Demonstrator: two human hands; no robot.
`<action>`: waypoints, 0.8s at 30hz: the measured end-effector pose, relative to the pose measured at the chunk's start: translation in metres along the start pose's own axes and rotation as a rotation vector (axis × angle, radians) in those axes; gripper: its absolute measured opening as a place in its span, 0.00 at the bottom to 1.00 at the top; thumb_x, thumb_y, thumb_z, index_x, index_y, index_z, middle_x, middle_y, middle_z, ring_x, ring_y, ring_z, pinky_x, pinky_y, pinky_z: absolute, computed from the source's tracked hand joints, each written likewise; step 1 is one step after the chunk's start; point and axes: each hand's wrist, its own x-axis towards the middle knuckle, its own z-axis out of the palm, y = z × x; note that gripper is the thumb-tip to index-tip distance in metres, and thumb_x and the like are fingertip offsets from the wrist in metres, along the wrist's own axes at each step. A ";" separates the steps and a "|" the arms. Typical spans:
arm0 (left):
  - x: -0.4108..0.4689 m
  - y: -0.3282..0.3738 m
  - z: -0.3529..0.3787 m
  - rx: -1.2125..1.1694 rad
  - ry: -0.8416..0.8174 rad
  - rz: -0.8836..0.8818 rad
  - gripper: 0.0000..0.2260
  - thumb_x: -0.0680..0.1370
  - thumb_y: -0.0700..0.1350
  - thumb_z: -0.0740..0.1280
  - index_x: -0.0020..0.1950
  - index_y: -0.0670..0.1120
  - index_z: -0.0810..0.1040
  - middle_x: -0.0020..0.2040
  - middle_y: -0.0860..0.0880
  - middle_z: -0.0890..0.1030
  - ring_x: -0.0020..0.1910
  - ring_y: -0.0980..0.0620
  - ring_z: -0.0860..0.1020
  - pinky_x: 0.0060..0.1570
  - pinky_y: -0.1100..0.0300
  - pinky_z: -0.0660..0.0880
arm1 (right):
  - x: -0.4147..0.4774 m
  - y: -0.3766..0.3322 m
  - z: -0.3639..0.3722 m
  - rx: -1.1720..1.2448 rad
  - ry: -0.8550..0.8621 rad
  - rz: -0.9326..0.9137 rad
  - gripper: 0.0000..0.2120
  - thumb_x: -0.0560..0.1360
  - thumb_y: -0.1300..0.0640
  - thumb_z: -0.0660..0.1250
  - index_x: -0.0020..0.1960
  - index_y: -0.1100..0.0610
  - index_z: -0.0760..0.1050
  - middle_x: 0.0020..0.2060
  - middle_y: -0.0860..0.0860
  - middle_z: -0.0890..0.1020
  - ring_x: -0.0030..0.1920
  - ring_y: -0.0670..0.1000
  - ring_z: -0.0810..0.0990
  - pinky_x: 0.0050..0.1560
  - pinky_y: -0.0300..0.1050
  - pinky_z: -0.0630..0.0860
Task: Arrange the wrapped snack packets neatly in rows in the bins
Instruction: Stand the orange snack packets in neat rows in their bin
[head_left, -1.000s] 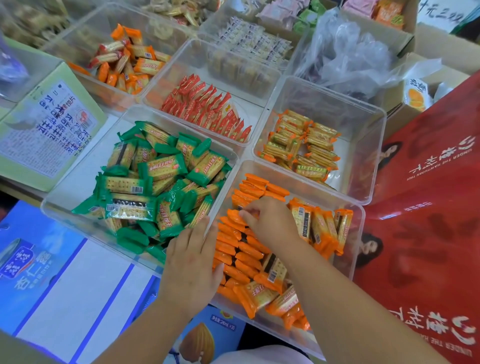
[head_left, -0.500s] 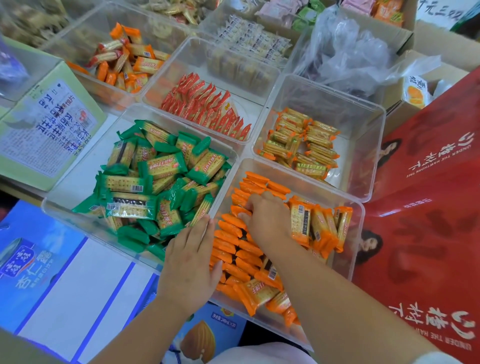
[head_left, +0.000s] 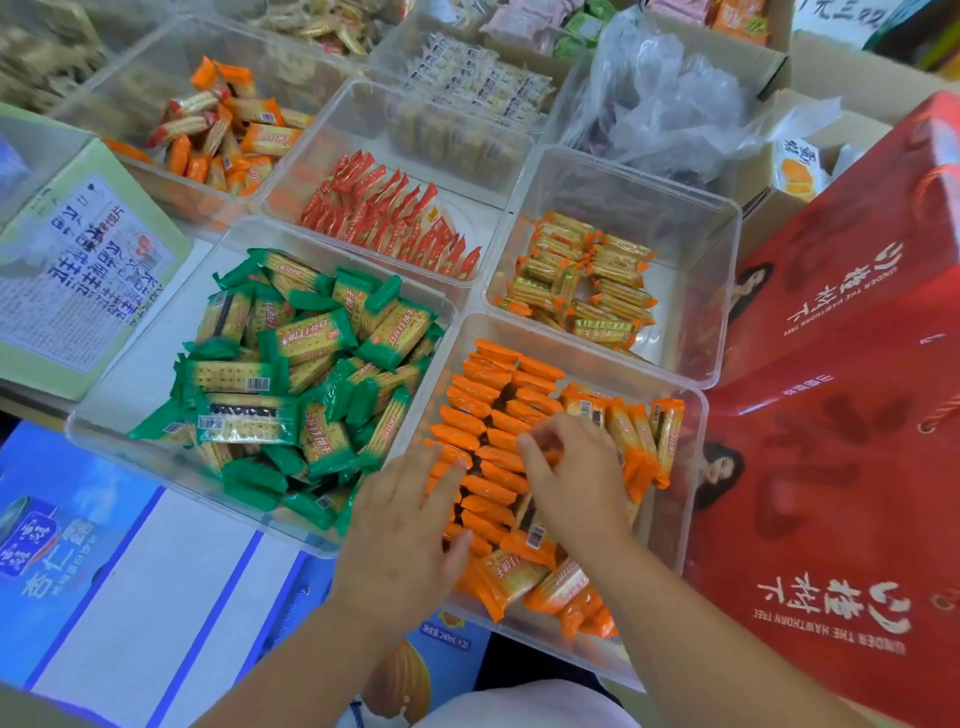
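Both hands are down in the clear bin (head_left: 675, 519) at the near right. The left hand (head_left: 410, 519) lies almost flat, fingers straight and close together, pressing on the near left end of the orange packets (head_left: 493, 395) and holding nothing. The right hand (head_left: 576, 483) arches over the middle of the rows with bent fingers. Blur hides whether it pinches a packet or only nudges one, so I cannot tell.

The step looks like squaring up the two overlapping rows. It would go best with the left hand kept as a steady stop while the right slides packets against it, ends lined up. The pressure should be light, since the contents probably snap easily. Several loose packets (head_left: 514, 577) at the near end lie flat and skewed, waiting to join a row. Another row (head_left: 639, 436) stands on edge by the right wall.

Each packet is a slim rectangle of glossy, slippery-looking film with flattened ends. The bin is hard see-through plastic with rounded corners. Left of it, green packets (head_left: 291, 364) sit in a jumble. A red carton (head_left: 831, 415) leans at the right.
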 end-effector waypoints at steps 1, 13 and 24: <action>0.001 0.006 0.001 -0.061 -0.026 0.081 0.26 0.72 0.59 0.71 0.66 0.48 0.77 0.63 0.47 0.77 0.61 0.43 0.75 0.58 0.44 0.75 | -0.013 0.006 -0.007 -0.012 -0.015 0.006 0.06 0.77 0.45 0.68 0.48 0.47 0.77 0.44 0.42 0.77 0.52 0.48 0.74 0.50 0.45 0.71; 0.005 0.038 0.010 -0.306 -0.430 0.033 0.26 0.71 0.56 0.69 0.69 0.55 0.73 0.59 0.53 0.74 0.57 0.52 0.75 0.52 0.57 0.73 | -0.086 0.054 -0.032 -0.388 -0.565 -0.051 0.43 0.72 0.42 0.72 0.79 0.39 0.51 0.79 0.49 0.51 0.79 0.55 0.48 0.74 0.54 0.65; -0.006 0.020 -0.004 -0.563 -0.064 -0.267 0.19 0.74 0.49 0.64 0.64 0.52 0.79 0.55 0.56 0.77 0.50 0.65 0.73 0.46 0.71 0.67 | -0.059 0.059 -0.008 -0.302 -0.513 0.112 0.62 0.63 0.37 0.78 0.80 0.40 0.36 0.79 0.52 0.52 0.78 0.62 0.47 0.77 0.58 0.58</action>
